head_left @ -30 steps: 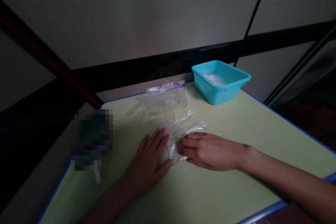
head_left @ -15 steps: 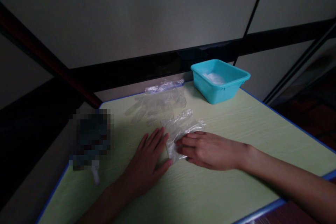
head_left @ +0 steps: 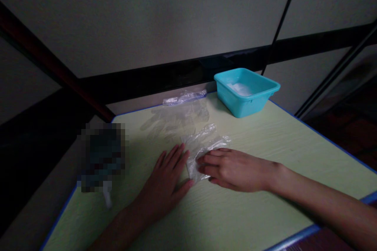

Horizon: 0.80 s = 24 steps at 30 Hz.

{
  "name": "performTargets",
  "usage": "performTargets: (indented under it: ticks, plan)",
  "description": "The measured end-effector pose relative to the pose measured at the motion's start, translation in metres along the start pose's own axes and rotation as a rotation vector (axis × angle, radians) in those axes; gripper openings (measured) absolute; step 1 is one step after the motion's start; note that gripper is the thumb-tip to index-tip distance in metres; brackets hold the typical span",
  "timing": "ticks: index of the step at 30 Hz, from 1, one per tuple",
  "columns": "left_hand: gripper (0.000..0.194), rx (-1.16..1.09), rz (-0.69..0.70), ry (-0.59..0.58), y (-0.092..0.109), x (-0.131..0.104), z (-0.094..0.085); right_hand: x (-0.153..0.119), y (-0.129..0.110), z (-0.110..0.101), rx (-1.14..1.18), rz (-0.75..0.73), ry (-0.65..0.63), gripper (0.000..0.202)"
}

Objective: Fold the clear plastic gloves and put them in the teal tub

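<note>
A clear disposable plastic glove (head_left: 196,166) lies crumpled and partly folded on the table, its shiny finger parts pointing away to the upper right. My left hand (head_left: 165,188) rests flat on the tabletop, fingers stretched out, with its thumb and index fingertips at the glove's left edge. On top of the glove, my right hand (head_left: 229,168) lies palm down with slightly bent, parted fingers pressing the plastic. It hides part of the glove. Farther back, more clear plastic gloves (head_left: 176,119) are spread flat, with a bunched clear plastic bag (head_left: 184,97) with a blue strip behind them.
A turquoise plastic basin (head_left: 247,104) with something white inside stands at the back right of the pale green table (head_left: 282,133), which has a blue edge. At the left edge is a pixelated object (head_left: 103,157) with a white piece below it. Cabinet panels (head_left: 165,23) rise behind.
</note>
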<state>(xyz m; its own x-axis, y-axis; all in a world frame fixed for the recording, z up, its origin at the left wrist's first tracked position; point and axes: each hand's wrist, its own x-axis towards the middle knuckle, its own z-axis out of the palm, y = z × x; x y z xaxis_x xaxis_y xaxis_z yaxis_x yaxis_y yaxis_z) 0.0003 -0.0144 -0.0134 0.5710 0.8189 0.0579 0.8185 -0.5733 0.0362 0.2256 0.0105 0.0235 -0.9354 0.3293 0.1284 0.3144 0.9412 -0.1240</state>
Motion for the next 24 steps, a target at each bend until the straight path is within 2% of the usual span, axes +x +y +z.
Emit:
performTargets:
  ticks: [5,24]
  plan:
    - [0.056,-0.003,0.01,0.021,-0.0007,-0.0015,0.0014,-0.0002,0.0002,0.0003,0.008,-0.001,0.009,0.022]
    - [0.057,0.0,-0.005,-0.02,0.0003,-0.002,-0.0012,0.0002,-0.0008,0.0002,0.008,0.013,-0.028,0.024]
